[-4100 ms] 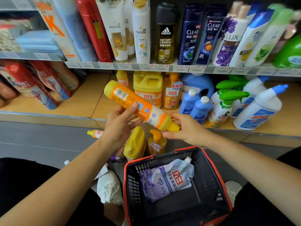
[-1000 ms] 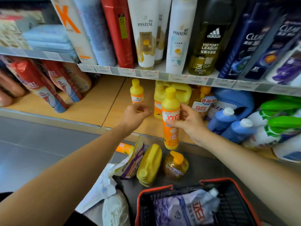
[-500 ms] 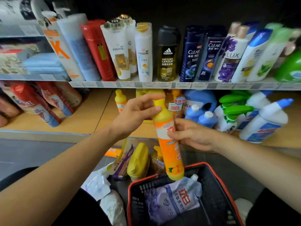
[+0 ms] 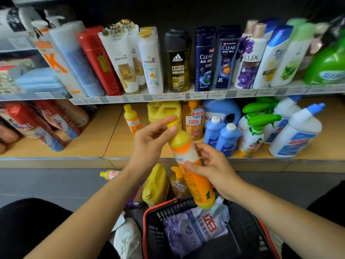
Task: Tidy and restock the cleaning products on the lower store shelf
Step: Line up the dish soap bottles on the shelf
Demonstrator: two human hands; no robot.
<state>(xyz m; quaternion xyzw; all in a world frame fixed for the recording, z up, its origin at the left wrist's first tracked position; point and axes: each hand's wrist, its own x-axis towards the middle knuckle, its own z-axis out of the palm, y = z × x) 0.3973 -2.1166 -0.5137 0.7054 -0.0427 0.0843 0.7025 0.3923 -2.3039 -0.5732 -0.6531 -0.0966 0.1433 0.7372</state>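
Note:
I hold a tall orange dish-soap bottle (image 4: 194, 174) with a yellow cap upright in front of the lower shelf (image 4: 104, 144), above the basket. My left hand (image 4: 151, 141) grips its yellow cap and neck. My right hand (image 4: 211, 165) holds the bottle's middle with thumb and fingers. On the shelf behind stand a small orange bottle (image 4: 131, 119), a yellow jug (image 4: 164, 111), an orange refill bottle (image 4: 193, 120), two blue bottles (image 4: 222, 135) and green-trigger sprayers (image 4: 255, 128).
A black basket with a red rim (image 4: 147, 219) sits at my knees and holds a purple refill pouch (image 4: 196, 227). On the floor lie a yellow jug (image 4: 155, 186), a pump bottle (image 4: 178, 184) and a small orange bottle (image 4: 110, 174). Shampoo bottles fill the upper shelf (image 4: 168, 97).
One second ago the bottle stood at the shelf edge under my right hand. Both hands have since lifted it off and pulled it back over the basket, the left hand taking the cap.

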